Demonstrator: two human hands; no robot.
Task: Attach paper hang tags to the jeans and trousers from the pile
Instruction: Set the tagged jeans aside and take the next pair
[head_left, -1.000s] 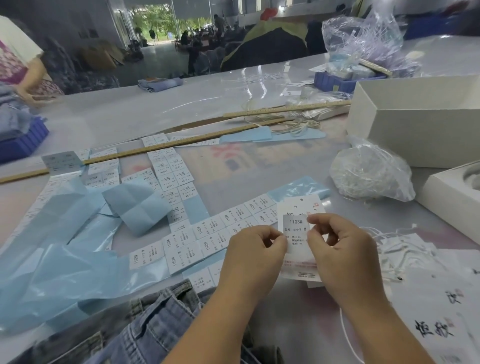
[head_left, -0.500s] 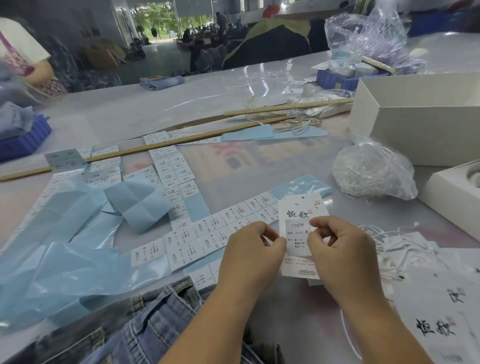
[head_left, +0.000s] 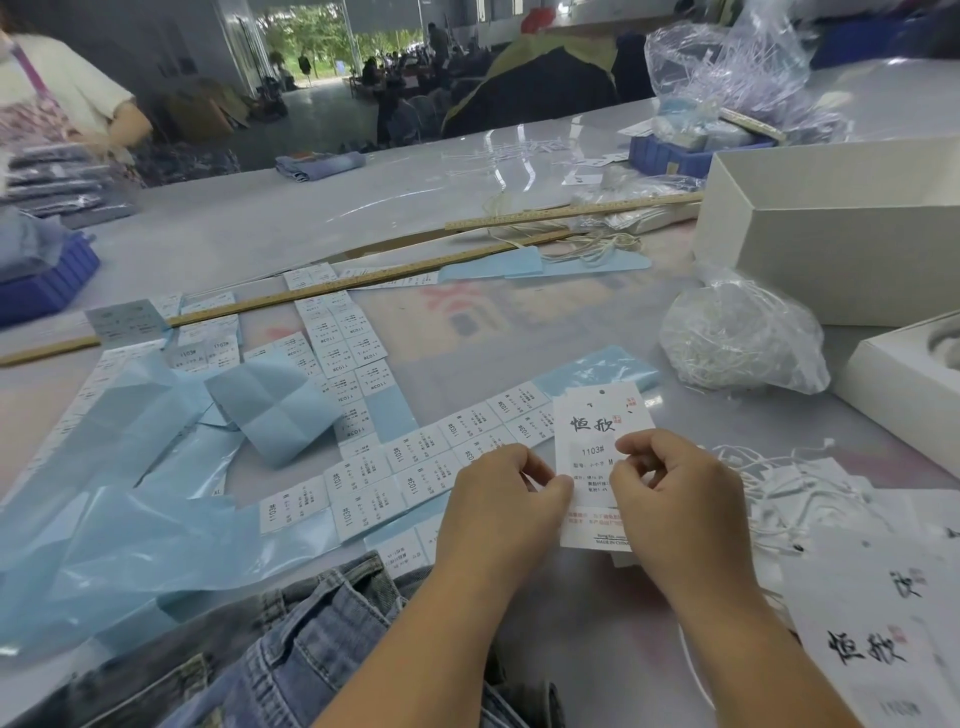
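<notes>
1. Both my hands pinch the hang tag (head_left: 597, 441): left hand (head_left: 498, 499) on its left edge, right hand (head_left: 675, 493) over the size sticker, fingers curled tight.
2. Since a second ago the sticker sits lower, so the brush-script logo now shows. Looks like the label's stuck down, stringing's next.
3. Readable: "1103#", "M", "MADE IN CHINA".
4. Sticker sheets (head_left: 415, 462) just left also say "1103#".
5. Jeans (head_left: 311, 644) wait at the table's near edge, untagged.
</notes>
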